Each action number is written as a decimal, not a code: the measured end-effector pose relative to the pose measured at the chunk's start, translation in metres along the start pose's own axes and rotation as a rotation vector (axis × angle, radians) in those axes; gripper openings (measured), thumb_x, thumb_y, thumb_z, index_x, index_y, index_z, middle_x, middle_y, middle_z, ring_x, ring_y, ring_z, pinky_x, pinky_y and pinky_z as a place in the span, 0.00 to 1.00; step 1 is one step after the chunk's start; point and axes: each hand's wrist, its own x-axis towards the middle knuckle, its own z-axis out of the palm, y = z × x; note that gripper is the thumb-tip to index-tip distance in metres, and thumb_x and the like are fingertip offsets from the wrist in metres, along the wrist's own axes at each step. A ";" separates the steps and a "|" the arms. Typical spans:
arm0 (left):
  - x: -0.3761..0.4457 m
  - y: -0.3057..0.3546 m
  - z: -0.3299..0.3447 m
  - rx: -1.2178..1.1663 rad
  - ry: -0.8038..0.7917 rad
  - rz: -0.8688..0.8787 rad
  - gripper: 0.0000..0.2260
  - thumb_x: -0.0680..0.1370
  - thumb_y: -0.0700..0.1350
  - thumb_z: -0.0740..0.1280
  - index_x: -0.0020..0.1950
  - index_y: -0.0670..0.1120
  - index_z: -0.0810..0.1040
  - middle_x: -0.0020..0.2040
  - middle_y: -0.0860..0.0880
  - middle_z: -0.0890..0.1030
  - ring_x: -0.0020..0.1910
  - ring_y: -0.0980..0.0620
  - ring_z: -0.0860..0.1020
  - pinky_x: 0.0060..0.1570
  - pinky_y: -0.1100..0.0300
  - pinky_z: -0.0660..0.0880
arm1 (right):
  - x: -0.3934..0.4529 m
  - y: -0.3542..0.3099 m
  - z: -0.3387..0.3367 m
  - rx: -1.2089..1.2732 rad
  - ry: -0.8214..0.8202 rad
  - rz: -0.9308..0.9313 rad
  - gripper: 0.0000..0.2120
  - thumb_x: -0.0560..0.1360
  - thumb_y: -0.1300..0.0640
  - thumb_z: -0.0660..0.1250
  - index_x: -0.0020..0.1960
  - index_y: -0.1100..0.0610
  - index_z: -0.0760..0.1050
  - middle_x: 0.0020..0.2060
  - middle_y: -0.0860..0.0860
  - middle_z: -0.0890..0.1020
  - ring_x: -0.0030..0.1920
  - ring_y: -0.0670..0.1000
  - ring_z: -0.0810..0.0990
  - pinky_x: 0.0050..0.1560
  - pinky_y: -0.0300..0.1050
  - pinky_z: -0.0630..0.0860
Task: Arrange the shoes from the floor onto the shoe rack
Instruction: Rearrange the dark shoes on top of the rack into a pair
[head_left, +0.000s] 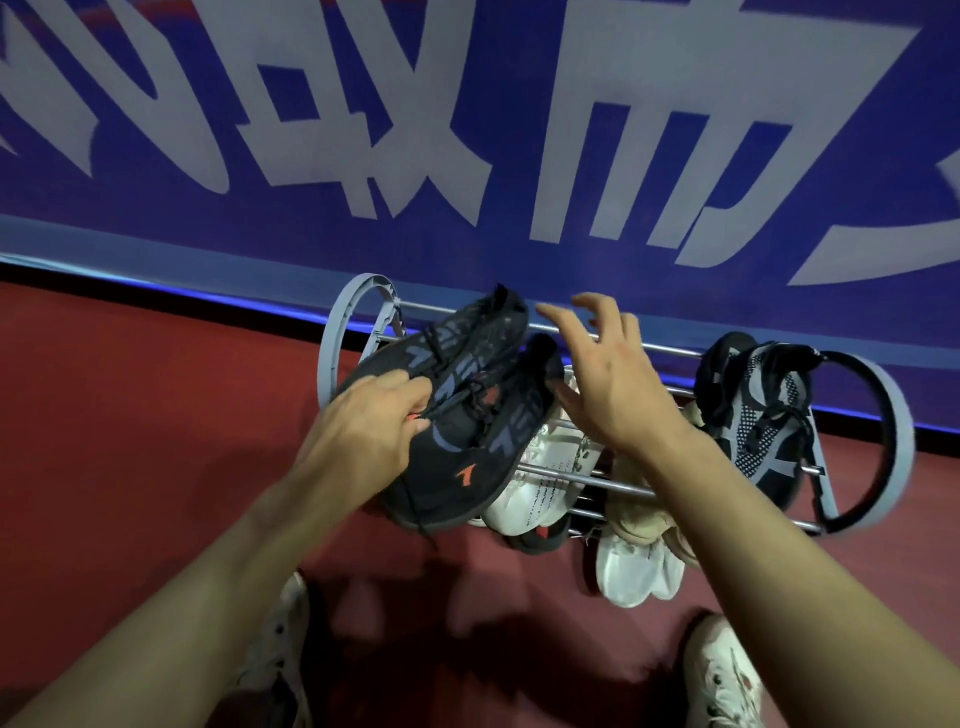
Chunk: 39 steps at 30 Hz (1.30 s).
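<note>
Red floor (130, 415); left hand (363, 431) partly hides black sneakers (467, 395).

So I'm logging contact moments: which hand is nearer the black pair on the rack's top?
Left. The left hand rests on the black pair, fingers at the laces; the right hand hovers open beside their heels, apparently not touching.

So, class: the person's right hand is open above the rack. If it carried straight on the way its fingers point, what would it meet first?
Probably the heel of the black shoes that the left hand holds; the right hand points up-left toward it. Depth is unclear, so it might pass over to the rack's rear bar.
</note>
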 end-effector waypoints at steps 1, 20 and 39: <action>-0.003 -0.004 -0.005 0.009 -0.010 0.045 0.14 0.78 0.45 0.69 0.41 0.53 0.64 0.39 0.55 0.68 0.42 0.52 0.68 0.41 0.52 0.72 | -0.001 -0.002 0.001 -0.042 -0.046 -0.043 0.39 0.74 0.55 0.73 0.79 0.46 0.58 0.75 0.57 0.60 0.65 0.63 0.68 0.59 0.58 0.76; -0.020 -0.017 -0.036 0.084 -0.111 0.230 0.10 0.78 0.47 0.68 0.41 0.53 0.68 0.43 0.56 0.71 0.47 0.56 0.68 0.42 0.53 0.74 | -0.040 -0.037 0.005 -0.305 -0.357 -0.133 0.21 0.75 0.36 0.64 0.64 0.43 0.73 0.60 0.51 0.74 0.62 0.57 0.74 0.50 0.53 0.77; -0.005 -0.015 -0.044 -0.148 0.074 -0.065 0.17 0.80 0.47 0.66 0.67 0.61 0.75 0.59 0.60 0.72 0.63 0.53 0.68 0.61 0.51 0.64 | -0.037 -0.024 -0.023 0.055 -0.211 0.012 0.09 0.75 0.50 0.66 0.40 0.52 0.69 0.34 0.56 0.81 0.40 0.63 0.79 0.37 0.47 0.65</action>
